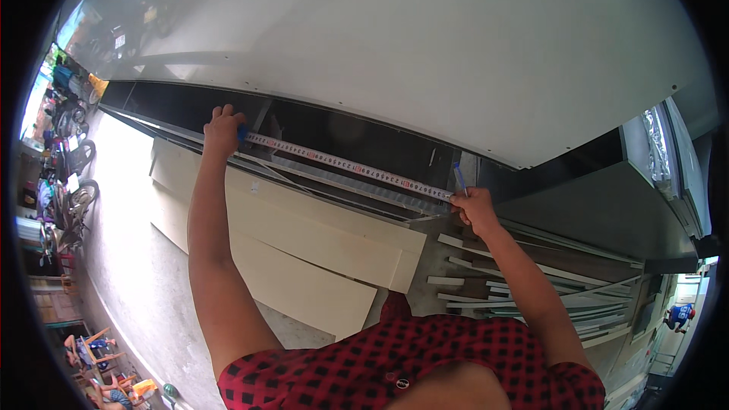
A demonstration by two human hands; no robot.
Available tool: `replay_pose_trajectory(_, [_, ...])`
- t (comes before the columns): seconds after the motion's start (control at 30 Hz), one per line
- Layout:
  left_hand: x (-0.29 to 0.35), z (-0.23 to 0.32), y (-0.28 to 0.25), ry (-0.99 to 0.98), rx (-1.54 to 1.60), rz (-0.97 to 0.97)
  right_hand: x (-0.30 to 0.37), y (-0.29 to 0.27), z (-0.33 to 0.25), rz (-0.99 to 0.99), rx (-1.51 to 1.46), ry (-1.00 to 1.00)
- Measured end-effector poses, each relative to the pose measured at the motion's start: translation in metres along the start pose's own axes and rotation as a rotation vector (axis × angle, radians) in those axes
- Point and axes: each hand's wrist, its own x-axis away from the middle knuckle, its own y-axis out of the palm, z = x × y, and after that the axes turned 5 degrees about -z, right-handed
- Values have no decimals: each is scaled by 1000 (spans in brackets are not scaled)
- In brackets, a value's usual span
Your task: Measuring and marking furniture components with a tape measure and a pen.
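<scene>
A tape measure blade (345, 165), white with dark markings, runs taut between my two hands along a long dark recess (334, 127). My left hand (222, 130) is closed on the blue case (242, 133) at the blade's left end; the fingers hide most of it. On the right, my right hand (474, 209) pinches the other end of the blade. A blue and white pen (460, 175) sticks up from the same hand's fingers. Just beyond the blade stands a large glossy white panel (395, 38) with small holes along its lower edge.
Cream boards (304, 235) lie on the floor before me. To the right are stacked narrow strips (531, 288) and a dark cabinet-like box (585, 190). Motorbikes (80, 175) stand far left; people sit at lower left. Another person (680, 316) is at far right.
</scene>
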Motion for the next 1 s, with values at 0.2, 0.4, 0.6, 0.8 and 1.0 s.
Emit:
replay_pose_trajectory(0.2, [24, 35, -36, 112, -3, 2, 3, 5, 2, 39, -20, -22])
replay_pose_trajectory(0.4, [63, 104, -61, 271, 101, 50, 4, 5, 8, 33, -43, -33])
replay_pose_trajectory(0.6, [97, 183, -71, 384, 269, 7, 4, 4, 16, 25, -100, -89])
replay_pose_trajectory(0.8, [123, 255, -79, 435, 455, 22, 9, -3, 18, 24, -161, -138])
replay_pose_trajectory(1.0, [148, 285, -78, 401, 566, -1, 43, 14, -6, -80, -449, -125])
